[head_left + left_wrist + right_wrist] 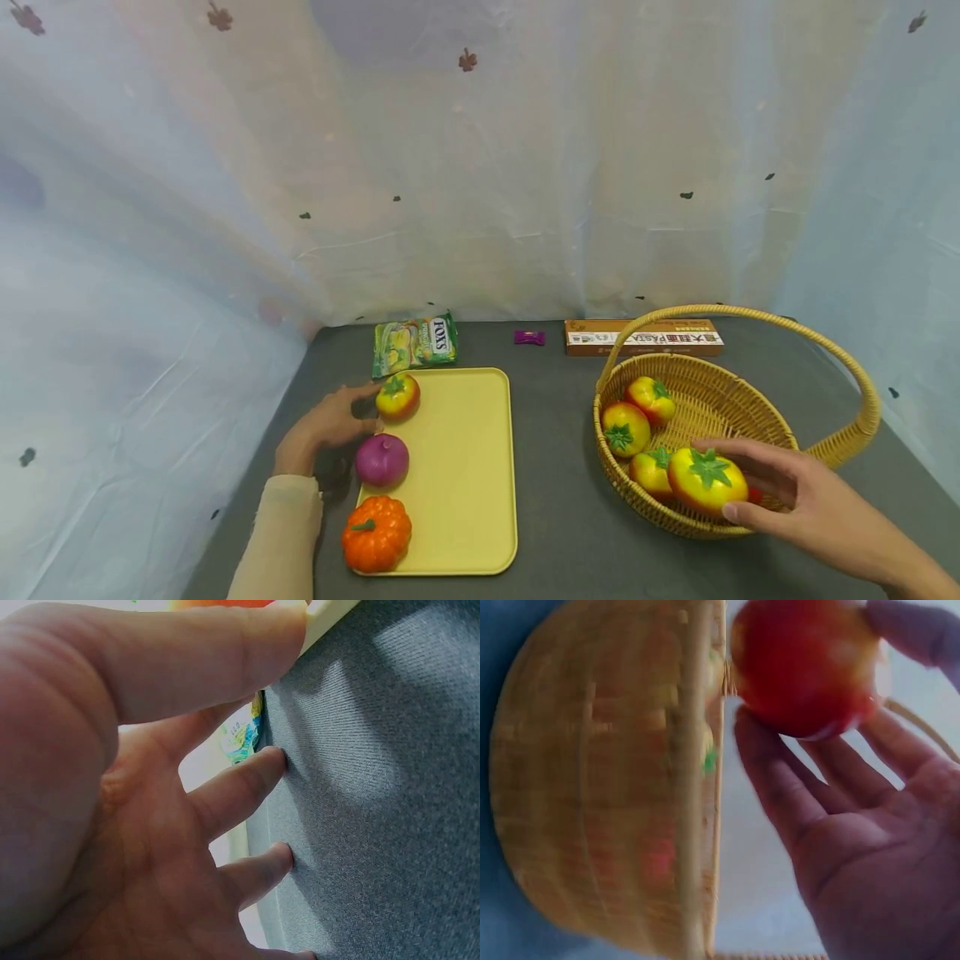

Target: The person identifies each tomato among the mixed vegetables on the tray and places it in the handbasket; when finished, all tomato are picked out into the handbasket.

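My right hand (813, 500) pinches a yellow-and-red toy persimmon (705, 483) with a green leafy cap, over the near rim of the wicker basket (723, 396). In the right wrist view the red underside of this persimmon (806, 667) shows above the basket wall. Several similar persimmons lie in the basket. My left hand (330, 422) is spread around another persimmon (398, 396) at the yellow tray's (465, 467) far left corner. The left wrist view has its thumb (217, 656) at the tray rim and other fingertips at the grey tabletop.
A purple onion (382, 461) and an orange pumpkin (377, 535) sit along the tray's left edge. Behind the tray lies a green FOX'S bag (415, 343). A small purple wrapped candy (529, 337) and a long pasta box (643, 337) lie farther back. The basket's handle arches high.
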Action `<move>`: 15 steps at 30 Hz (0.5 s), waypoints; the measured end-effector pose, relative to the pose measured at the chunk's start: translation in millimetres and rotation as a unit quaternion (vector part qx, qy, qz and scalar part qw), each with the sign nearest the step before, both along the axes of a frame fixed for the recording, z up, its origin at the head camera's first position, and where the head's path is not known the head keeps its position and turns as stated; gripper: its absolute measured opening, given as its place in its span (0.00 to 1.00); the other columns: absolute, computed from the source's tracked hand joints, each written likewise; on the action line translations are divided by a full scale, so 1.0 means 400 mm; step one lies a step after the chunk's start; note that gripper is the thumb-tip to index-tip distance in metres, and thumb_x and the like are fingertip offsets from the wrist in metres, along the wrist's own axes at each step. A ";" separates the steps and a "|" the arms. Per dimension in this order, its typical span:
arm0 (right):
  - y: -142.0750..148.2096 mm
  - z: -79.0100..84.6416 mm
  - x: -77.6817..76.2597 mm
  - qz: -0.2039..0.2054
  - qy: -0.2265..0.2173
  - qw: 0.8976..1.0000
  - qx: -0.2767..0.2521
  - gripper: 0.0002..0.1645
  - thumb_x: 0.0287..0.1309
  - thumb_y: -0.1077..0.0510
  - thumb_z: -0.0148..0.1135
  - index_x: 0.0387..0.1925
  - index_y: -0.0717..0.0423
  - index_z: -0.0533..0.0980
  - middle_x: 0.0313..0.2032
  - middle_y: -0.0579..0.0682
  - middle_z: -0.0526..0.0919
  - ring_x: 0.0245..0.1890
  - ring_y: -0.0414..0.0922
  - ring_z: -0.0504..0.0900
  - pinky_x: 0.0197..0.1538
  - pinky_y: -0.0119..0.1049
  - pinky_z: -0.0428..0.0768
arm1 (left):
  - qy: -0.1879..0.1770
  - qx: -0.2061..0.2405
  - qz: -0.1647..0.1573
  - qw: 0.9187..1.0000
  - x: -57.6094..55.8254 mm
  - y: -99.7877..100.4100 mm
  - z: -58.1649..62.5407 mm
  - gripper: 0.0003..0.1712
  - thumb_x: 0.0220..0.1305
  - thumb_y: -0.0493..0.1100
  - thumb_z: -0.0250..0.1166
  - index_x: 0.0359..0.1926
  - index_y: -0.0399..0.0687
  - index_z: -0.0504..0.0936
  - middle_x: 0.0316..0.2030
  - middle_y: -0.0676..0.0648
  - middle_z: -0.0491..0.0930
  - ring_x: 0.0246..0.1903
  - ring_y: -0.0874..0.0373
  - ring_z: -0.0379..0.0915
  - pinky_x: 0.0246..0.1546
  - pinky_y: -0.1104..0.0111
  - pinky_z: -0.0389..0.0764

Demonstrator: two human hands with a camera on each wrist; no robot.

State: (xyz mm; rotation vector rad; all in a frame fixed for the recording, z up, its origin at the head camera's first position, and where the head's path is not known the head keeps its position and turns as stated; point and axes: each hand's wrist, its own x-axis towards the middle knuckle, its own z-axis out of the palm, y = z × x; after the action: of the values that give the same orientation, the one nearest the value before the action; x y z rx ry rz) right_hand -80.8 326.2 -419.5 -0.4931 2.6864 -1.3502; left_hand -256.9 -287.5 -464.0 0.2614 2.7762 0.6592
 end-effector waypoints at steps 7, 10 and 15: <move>0.040 -0.004 0.003 0.011 0.084 0.988 0.130 0.36 0.57 0.61 0.84 0.67 0.49 0.82 0.61 0.40 0.88 0.49 0.23 0.82 0.41 0.26 0.86 | 0.001 -0.001 0.000 1.000 0.001 -0.002 0.000 0.46 0.68 0.53 0.75 0.82 0.50 0.70 0.79 0.25 0.64 0.81 0.17 0.45 0.73 0.20 0.55; 0.038 0.006 -0.003 0.006 0.093 0.978 0.186 0.38 0.51 0.57 0.87 0.65 0.47 0.83 0.58 0.52 0.90 0.47 0.21 0.81 0.40 0.27 0.86 | 0.001 0.000 -0.002 1.000 0.001 -0.002 0.001 0.46 0.68 0.53 0.75 0.82 0.50 0.70 0.79 0.25 0.65 0.81 0.17 0.45 0.73 0.20 0.55; 0.026 0.021 -0.024 0.025 0.049 0.973 0.223 0.37 0.53 0.52 0.86 0.65 0.43 0.83 0.58 0.47 0.89 0.47 0.22 0.78 0.42 0.28 0.85 | 0.002 0.001 -0.002 1.000 0.002 0.000 0.000 0.46 0.67 0.52 0.75 0.82 0.49 0.71 0.79 0.24 0.65 0.81 0.16 0.46 0.73 0.20 0.55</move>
State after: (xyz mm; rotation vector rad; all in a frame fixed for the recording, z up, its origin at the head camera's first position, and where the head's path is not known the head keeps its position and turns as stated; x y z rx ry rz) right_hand -90.3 336.7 -411.0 -0.5803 2.9045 -0.6859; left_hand -256.2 -287.6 -464.1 0.2681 2.7784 0.6627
